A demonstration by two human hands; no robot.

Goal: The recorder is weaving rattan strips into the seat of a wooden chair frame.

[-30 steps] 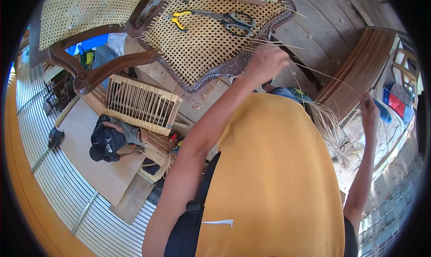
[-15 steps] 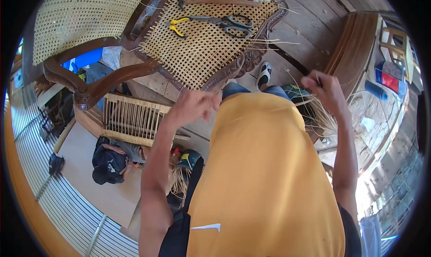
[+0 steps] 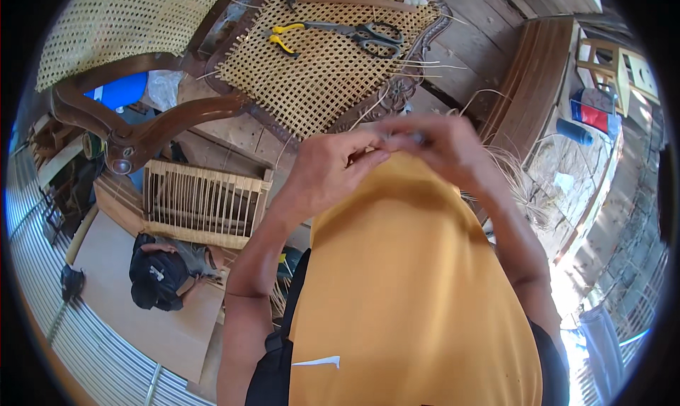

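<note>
In front of my yellow shirt [image 3: 418, 264], both hands meet just beyond the near edge of a carved wooden chair seat [image 3: 319, 73] with woven cane. My left hand [image 3: 326, 168] is closed, with its thumb and fingers pinched together. My right hand [image 3: 443, 147] curls over the left fingertips and is smeared by motion. What either hand grips is hidden. Thin pale strands show near the hands, one curving up beyond the right hand. On the cane lie yellow-handled pliers [image 3: 287, 37], black-handled scissors [image 3: 379, 39] and a hammer [image 3: 354, 1].
A woven cane backrest [image 3: 127, 30] and a curved wooden armrest [image 3: 177, 119] stand at the left. Below them are a slatted frame [image 3: 205, 200] and a seated person in black [image 3: 159, 275]. Loose cane strands [image 3: 513, 186] hang at the right, near a wooden bench [image 3: 528, 80].
My right hand has swung left and inward to meet my left hand. The left hand has moved right. The whole view has shifted slightly.
</note>
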